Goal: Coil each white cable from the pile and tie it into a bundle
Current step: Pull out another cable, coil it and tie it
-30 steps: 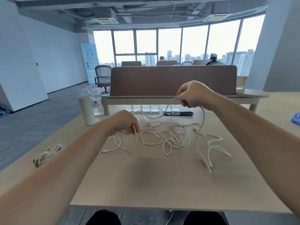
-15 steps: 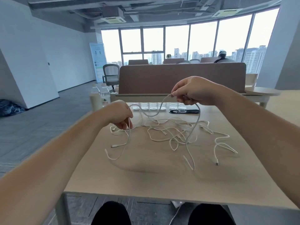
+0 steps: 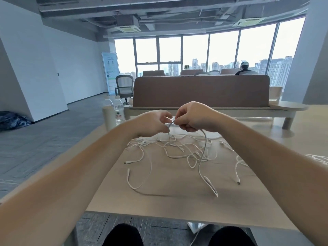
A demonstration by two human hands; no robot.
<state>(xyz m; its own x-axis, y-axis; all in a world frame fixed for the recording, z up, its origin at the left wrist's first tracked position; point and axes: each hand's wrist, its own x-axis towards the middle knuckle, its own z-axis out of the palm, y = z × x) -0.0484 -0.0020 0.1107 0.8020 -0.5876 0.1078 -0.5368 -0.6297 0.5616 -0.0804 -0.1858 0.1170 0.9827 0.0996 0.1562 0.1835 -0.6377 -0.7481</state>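
A tangled pile of white cables lies on the light wooden table. Above the pile, my left hand and my right hand meet, fingertips almost touching, both pinching one white cable. One strand drops from my right hand and ends in a plug hanging near the table at the front. Another strand falls from my left hand, loops over the table and ends in a plug at the left. The fingers hide how the cable is folded between them.
Two water bottles and a pale cylinder stand at the table's far left. A brown divider panel closes the far side. More white cable lies at the right edge. My knees show under the near edge.
My left hand rose and moved right until it met my right hand. The held cable lifted, its hanging end swinging toward the front. The camera tilted up and left.
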